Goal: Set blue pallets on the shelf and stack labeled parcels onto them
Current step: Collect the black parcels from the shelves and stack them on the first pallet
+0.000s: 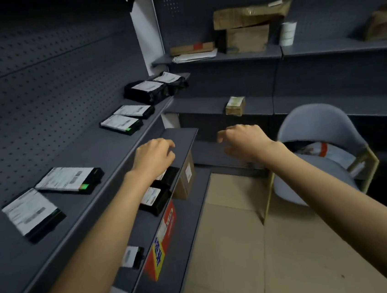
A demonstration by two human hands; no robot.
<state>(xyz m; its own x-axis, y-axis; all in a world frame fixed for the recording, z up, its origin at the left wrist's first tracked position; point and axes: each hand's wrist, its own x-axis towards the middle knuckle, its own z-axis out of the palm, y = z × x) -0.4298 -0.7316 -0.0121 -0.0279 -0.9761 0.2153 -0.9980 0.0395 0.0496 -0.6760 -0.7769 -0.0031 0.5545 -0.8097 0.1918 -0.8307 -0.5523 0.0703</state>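
Empty hands reaching along the dark grey shelf (107, 155).

I hold my left hand (154, 156) and right hand (244, 141) out with loosely curled, empty grips; black, white-labelled parcels (69, 179) lie flat further along, labels up for reading; no blue pallets visible.

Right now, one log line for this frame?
left hand: empty, over shelf edge | right hand: empty, in air | parcels: flat on shelf | pallets: none seen

Flat black parcels with white labels lie along the grey shelf (107, 153): one parcel (33, 214) near its front edge at the near end, a second (69, 179) just beyond, a touching pair (127, 119) farther along, and bulkier black parcels (155, 87) at the far end.
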